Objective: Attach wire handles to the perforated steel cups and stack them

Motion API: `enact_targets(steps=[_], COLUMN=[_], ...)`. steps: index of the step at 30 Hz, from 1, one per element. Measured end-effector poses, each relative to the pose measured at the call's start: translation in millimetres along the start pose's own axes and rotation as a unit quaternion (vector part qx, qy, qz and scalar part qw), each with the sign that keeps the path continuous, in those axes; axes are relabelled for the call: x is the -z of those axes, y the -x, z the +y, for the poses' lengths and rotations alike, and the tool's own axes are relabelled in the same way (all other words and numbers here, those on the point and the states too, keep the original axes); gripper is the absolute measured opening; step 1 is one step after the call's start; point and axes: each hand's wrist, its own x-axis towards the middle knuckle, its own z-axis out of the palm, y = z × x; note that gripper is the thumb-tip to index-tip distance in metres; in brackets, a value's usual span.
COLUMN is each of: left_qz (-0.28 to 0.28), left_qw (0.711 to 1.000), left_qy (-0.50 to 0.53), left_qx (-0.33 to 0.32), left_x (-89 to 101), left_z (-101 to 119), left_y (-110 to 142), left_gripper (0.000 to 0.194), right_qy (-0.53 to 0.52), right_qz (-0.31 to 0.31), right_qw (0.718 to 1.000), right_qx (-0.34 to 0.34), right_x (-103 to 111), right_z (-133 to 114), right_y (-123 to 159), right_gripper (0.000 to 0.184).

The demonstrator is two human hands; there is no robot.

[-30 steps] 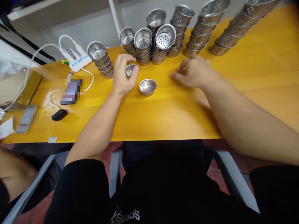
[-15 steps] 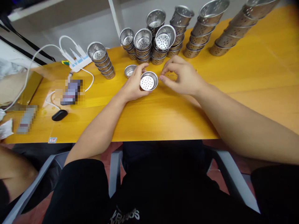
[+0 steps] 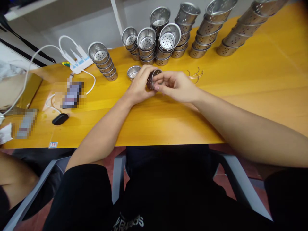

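1. Metal shows in the perforated cup (image 3: pixel 150 80), which lies tipped between the hands above the yellow table (image 3: pixel 168 125), its mouth towards the person's right.
2. Work at the cup's mouth seems to be in hand; it calls for a steady left grip and small right-finger movements inside the rim.
3. Left hand (image 3: pixel 139 86): wrapped around the cup's outer wall, fingers along the far side, thumb nearer the body, forearm slanting in from the left.
4. Right hand (image 3: pixel 179 84): palm turned to the cup, fingers curled and thumb near them at its mouth; I cannot tell whether they pinch anything.
5. Bent wires (image 3: pixel 197 76) lie right of the cup, past the right hand; a shallow cup (image 3: pixel 132 72) sits left of it, and stacked cups (image 3: pixel 146 53) stand beyond it.
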Motion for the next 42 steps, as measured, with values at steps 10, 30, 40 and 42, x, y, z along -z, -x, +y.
enact_targets(steps=[10,30,40,42], left_qz=[0.008,0.012,0.015,0.016], left_qw=[0.999,0.992,0.993,0.993], left_qy=[0.035,0.094,0.109,0.106], left_qx=[0.005,-0.087,-0.036,-0.055], left_x=[-10.2,-7.9,-1.3,-1.2], left_z=[-18.7,-46.5,-30.0,-32.7], left_y=[4.7,7.1,8.2,7.8], left_gripper=[0.096,0.096,0.091,0.091], right_qy=[0.090,0.283,0.269,0.273], right_qz=[0.052,-0.046,-0.030,-0.020], right_qw=[0.995,0.952,0.960,0.960], right_qx=[0.004,0.105,0.078,0.060], right_x=[19.1,45.1,41.5,39.7], right_z=[-1.4,-4.9,-13.7,-15.9], right_y=[3.7,5.2,6.0,7.1], right_gripper=[0.070,0.073,0.082,0.078])
